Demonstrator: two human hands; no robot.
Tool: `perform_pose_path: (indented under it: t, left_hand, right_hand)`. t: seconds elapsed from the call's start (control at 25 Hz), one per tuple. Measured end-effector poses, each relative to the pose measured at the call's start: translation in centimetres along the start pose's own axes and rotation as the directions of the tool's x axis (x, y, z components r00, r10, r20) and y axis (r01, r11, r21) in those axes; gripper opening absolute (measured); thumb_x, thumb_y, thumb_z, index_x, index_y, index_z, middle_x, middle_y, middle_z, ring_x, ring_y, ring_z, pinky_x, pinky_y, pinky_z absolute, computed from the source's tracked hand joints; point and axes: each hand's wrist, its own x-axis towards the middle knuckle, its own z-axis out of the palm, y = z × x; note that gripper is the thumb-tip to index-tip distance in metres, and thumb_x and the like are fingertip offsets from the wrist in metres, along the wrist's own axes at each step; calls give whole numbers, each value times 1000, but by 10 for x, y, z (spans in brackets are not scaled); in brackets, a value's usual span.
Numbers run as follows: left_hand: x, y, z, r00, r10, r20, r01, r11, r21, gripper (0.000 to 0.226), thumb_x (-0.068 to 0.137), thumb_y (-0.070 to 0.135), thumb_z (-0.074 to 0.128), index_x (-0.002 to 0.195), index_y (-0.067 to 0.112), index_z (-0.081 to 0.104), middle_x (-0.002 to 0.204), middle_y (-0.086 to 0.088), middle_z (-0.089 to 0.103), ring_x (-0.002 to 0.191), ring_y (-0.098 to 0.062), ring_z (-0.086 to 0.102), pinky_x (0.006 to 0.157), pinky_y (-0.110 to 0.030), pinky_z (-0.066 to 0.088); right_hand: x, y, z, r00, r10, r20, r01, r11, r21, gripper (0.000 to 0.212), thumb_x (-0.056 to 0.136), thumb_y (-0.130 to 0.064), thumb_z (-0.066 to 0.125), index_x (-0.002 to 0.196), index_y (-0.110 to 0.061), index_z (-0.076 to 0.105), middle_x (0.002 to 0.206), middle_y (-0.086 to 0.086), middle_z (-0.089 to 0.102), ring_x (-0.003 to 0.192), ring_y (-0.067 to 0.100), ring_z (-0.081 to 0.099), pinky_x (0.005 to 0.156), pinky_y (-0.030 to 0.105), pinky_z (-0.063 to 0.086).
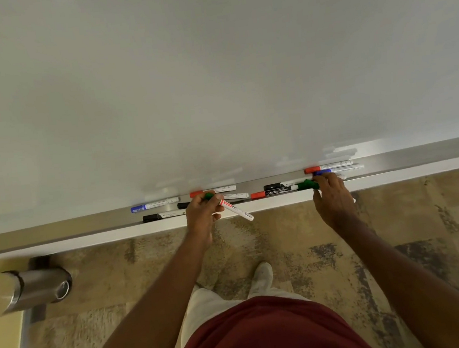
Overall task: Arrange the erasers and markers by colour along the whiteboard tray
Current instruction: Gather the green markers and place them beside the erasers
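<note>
Several markers lie along the whiteboard tray [420, 165]. My left hand [202, 213] is closed around a green-capped white marker [233, 208], its barrel sticking out toward me over the tray's front edge. My right hand [332, 197] rests on the tray, fingertips touching a green marker [307, 185] and a blue-capped marker [335, 170]. On the left lie a blue-capped marker [153, 204] and a black-capped one [163, 215]. Red-capped markers sit at the middle [213, 190], beside the green one [274, 192] and at the right [328, 167]. No eraser shows.
The whiteboard [212, 76] fills the upper view. A metal bin [22, 290] lies at the lower left on patterned carpet [300, 237]. My foot [261, 276] stands just under the tray. The tray runs on bare to the right of the markers.
</note>
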Motion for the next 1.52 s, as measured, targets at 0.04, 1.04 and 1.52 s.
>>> perform_pose_path:
  t: [0.04, 1.04, 1.52]
  left_hand:
    - [1, 1, -2, 1000, -5, -11, 5, 1000, -15, 10, 87, 12, 74, 93, 17, 67, 93, -11, 73, 74, -17, 65, 66, -31, 48]
    - [2, 29, -199, 979, -38, -199, -61, 882, -468, 8, 89, 15, 73, 96, 12, 71, 82, -2, 73, 82, -21, 71, 77, -36, 59]
    - [28, 70, -444, 927, -58, -370, -177, 803, -569, 10, 93, 19, 68, 98, 10, 70, 91, -7, 70, 85, -20, 70, 76, -30, 62]
  right_hand:
    - [1, 0, -1, 1000, -1, 12, 1, 1000, 0, 37, 97, -8, 60, 134, -3, 57, 134, 19, 55, 117, 35, 56, 90, 49, 57]
    - [-8, -237, 40, 831, -534, -154, 551, 828, 105, 30, 99, -13, 49, 129, -15, 55, 121, 7, 62, 106, 21, 49, 88, 34, 49]
    - [-55, -552, 152, 678, -734, 40, 704, 665, 249, 39, 98, -32, 41, 130, -15, 54, 121, 8, 63, 102, 21, 62, 87, 40, 58]
